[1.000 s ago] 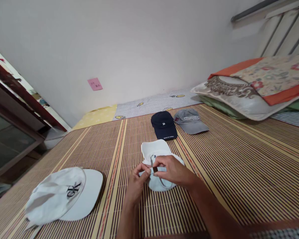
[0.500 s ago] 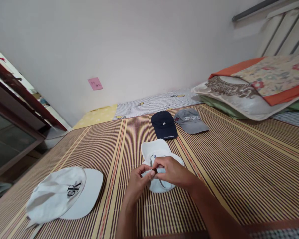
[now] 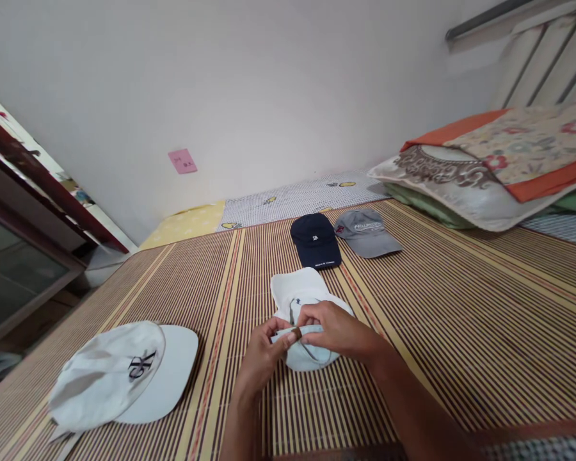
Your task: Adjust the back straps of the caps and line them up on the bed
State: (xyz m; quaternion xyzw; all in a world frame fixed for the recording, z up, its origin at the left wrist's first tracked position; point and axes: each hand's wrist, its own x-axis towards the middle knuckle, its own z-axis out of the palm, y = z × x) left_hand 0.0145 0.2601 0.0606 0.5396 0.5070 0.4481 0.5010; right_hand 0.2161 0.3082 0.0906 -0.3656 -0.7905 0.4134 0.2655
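Observation:
A white cap (image 3: 297,285) lies on the striped mat in front of me, its brim pointing away and its inside partly showing. My left hand (image 3: 264,349) pinches the cap's back strap beside a small brown buckle (image 3: 296,332). On the other side of the buckle, my right hand (image 3: 333,330) grips the same strap between thumb and fingers. Beyond the white cap sit a navy cap (image 3: 315,240) and a grey cap (image 3: 368,232), side by side. Off to the left, another white cap (image 3: 110,378) with black letters rests on its side.
The striped mat (image 3: 240,294) covers the bed. Stacked pillows (image 3: 489,186) stand at the back right, under a floral cloth with orange edging. A pink note (image 3: 182,161) is stuck on the wall. A dark cabinet (image 3: 19,269) is at the left.
My right fingers have shifted slightly right, away from the left ones, so more of the brown buckle and strap shows. The caps have stayed in place.

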